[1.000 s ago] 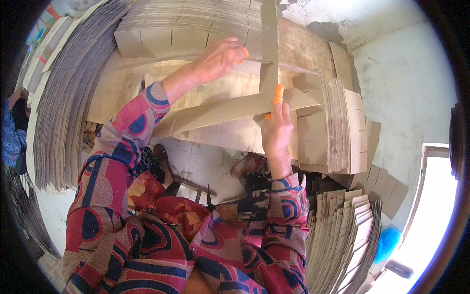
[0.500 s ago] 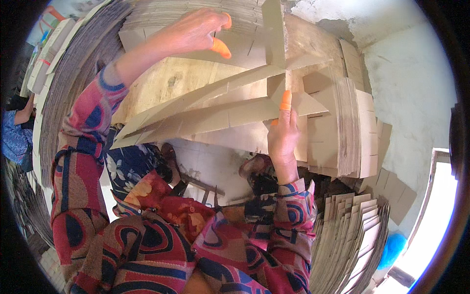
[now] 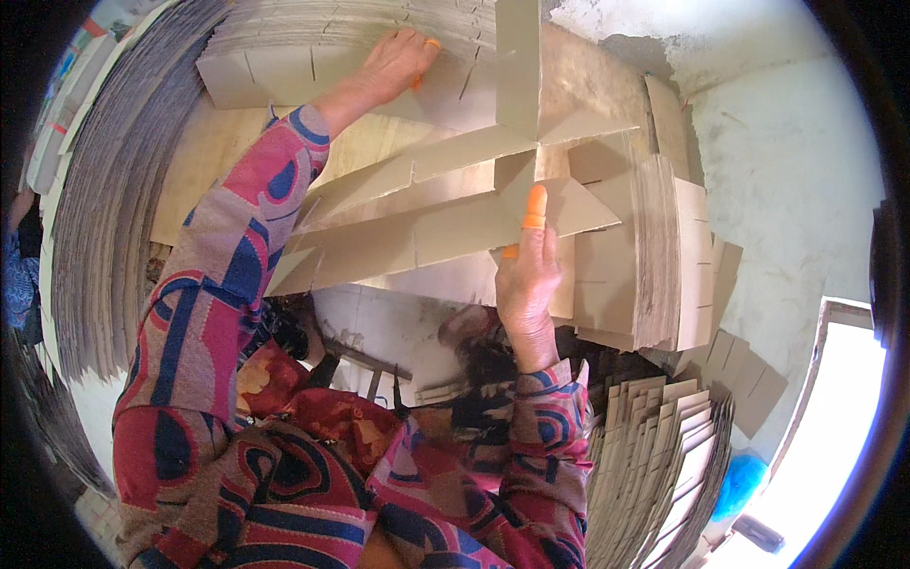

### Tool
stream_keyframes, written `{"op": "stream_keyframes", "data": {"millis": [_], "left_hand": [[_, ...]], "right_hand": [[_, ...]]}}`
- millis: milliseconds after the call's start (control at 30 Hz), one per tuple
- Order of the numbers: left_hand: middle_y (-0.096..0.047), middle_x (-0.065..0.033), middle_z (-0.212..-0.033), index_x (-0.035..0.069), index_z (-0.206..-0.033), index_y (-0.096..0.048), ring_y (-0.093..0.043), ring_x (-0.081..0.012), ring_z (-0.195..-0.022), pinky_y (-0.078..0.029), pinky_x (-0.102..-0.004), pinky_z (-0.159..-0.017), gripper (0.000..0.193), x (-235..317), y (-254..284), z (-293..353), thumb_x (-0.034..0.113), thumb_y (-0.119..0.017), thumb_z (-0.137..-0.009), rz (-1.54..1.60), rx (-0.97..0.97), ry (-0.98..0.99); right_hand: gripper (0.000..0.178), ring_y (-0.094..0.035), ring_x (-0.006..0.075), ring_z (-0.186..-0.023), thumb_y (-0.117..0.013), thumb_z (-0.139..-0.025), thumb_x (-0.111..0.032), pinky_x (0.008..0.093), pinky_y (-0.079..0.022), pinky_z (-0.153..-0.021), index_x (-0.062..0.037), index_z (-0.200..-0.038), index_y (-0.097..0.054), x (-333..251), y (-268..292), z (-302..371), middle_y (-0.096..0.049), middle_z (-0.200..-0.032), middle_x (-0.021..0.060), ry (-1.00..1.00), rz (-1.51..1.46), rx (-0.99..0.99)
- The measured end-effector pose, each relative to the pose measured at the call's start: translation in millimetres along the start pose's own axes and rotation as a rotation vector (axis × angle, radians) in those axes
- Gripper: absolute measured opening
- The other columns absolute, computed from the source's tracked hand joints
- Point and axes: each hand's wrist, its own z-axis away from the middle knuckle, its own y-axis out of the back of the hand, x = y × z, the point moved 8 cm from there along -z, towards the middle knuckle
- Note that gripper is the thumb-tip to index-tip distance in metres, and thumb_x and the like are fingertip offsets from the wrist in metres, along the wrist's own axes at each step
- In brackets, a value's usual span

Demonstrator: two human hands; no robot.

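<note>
Slotted cardboard strips (image 3: pixel 455 228) stand crossed in an open lattice over the wooden board: two long strips run left to right and a cross strip (image 3: pixel 518 66) rises away from me. At the near long strip, close to the crossing, my right hand (image 3: pixel 529 284) grips the cardboard, an orange-capped finger pointing up along it. My left hand (image 3: pixel 391 68) reaches to the far stack of slotted strips (image 3: pixel 275 76), its orange-capped thumb and finger closed at the front strip's upper edge. My left forearm covers the long strips' left ends.
Bare wooden board (image 3: pixel 204 175) shows at left. Tall cardboard stacks stand at the left (image 3: pixel 123 199) and right (image 3: pixel 664 256); more sheets (image 3: pixel 654 465) lean at lower right. A blue bundle (image 3: pixel 741 484) lies by the bright doorway. Part of another person in blue (image 3: pixel 21 275) shows at far left.
My left hand has gone from open above the lattice to closed at the far stack's front strip. My right hand keeps its grip; the whole view has shifted slightly.
</note>
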Motion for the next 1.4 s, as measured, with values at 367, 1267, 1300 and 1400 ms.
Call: {"op": "stream_keyframes", "data": {"millis": [367, 1267, 1300, 1400], "left_hand": [[-0.060, -0.0126, -0.078, 0.004, -0.079, -0.059, -0.058, -0.0296, -0.088, -0.049, -0.0407, -0.074, 0.012, 12.0, 31.3, -1.0, 0.007, -0.065, -0.070, 0.161, -0.057, 0.026], [-0.061, -0.0100, -0.078, 0.003, -0.075, -0.060, -0.059, -0.0283, -0.083, -0.051, -0.0380, -0.065, 0.011, 45.1, 59.2, -12.7, -0.004, -0.059, -0.067, 0.260, 0.145, -0.102], [-0.061, -0.0100, -0.078, 0.003, -0.075, -0.060, -0.059, -0.0284, -0.083, -0.052, -0.0379, -0.066, 0.011, 41.8, 62.0, -10.9, -0.004, -0.059, -0.067, 0.267, 0.146, -0.090], [-0.062, -0.0104, -0.079, 0.003, -0.079, -0.063, -0.059, -0.0276, -0.083, -0.052, -0.0374, -0.066, 0.014, 42.0, 57.5, -10.1, -0.005, -0.060, -0.068, 0.263, 0.147, -0.094]], "right_hand": [[0.081, -0.059, 0.0248, -0.064, -0.050, -0.063, 0.016, 0.0315, -0.051, -0.057, -0.0072, -0.140, -0.037, 8.4, 6.3, 12.3, -0.057, -0.094, 0.0134, -0.062, -0.040, 0.056], [0.081, -0.058, 0.0307, -0.069, -0.048, -0.065, 0.019, 0.0347, -0.051, -0.060, -0.0035, -0.141, -0.033, 2.2, 15.8, 27.3, -0.054, -0.093, 0.0163, 0.000, -0.068, 0.022], [0.081, -0.058, 0.0309, -0.069, -0.048, -0.065, 0.019, 0.0348, -0.051, -0.060, -0.0037, -0.141, -0.032, -0.1, 15.1, 25.8, -0.054, -0.093, 0.0164, 0.014, -0.075, 0.029], [0.082, -0.058, 0.0313, -0.068, -0.047, -0.065, 0.019, 0.0353, -0.050, -0.059, -0.0047, -0.142, -0.031, 0.6, 14.5, 27.5, -0.053, -0.094, 0.0167, 0.023, -0.075, 0.042]]}}
